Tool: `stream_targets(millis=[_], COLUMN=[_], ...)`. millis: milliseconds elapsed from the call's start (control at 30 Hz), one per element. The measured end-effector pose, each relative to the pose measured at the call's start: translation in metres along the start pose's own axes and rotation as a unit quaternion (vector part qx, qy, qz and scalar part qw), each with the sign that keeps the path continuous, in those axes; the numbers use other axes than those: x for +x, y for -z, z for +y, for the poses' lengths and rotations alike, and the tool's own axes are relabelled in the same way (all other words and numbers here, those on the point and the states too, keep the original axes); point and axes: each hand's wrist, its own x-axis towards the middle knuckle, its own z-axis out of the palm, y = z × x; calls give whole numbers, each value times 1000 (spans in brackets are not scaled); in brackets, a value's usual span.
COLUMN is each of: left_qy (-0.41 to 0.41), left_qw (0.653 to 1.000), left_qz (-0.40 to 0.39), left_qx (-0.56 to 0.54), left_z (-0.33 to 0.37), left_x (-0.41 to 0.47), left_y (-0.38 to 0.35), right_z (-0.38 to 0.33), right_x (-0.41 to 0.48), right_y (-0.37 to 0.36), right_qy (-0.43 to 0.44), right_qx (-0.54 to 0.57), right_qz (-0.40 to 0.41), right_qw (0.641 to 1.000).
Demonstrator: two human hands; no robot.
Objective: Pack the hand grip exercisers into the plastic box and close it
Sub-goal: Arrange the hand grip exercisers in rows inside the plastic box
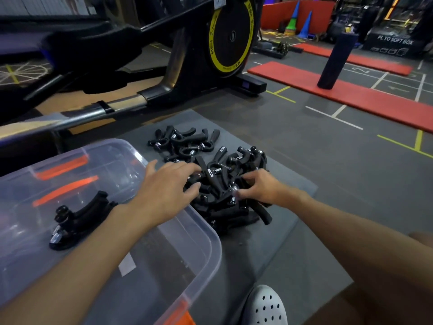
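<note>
A clear plastic box stands open at the lower left, and a black hand grip exerciser lies on its floor. On the grey mat to its right sits a pile of several black hand grip exercisers, with a smaller group just behind it. My left hand reaches across the box's right rim, its fingers spread and resting on the pile's left side. My right hand is on the pile's right side, thumb and fingers pinched on the spring end of one exerciser.
A black exercise machine with a yellow-ringed flywheel stands behind the mat. Red floor mats and an upright dark foam roller lie to the right. A white clog is at the bottom edge. No lid is in view.
</note>
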Motion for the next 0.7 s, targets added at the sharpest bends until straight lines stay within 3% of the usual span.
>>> stream_targets(millis=[200, 400, 533, 700], left_qy=[-116, -133, -74, 91], left_qw=[981, 970, 951, 898], left_qz=[67, 114, 198, 291], left_qx=[-140, -170, -227, -316], left_z=[-4, -12, -26, -71], left_x=[5, -15, -40, -67], left_y=[44, 89, 111, 121], right_z=[-109, -169, -198, -220], right_x=[-19, -33, -34, -27], right_y=[32, 43, 40, 36], right_qy=[150, 205, 222, 249], right_qx=[35, 36, 95, 174], right_qz=[-94, -127, -99, -81], right_qw=[984, 970, 965, 949])
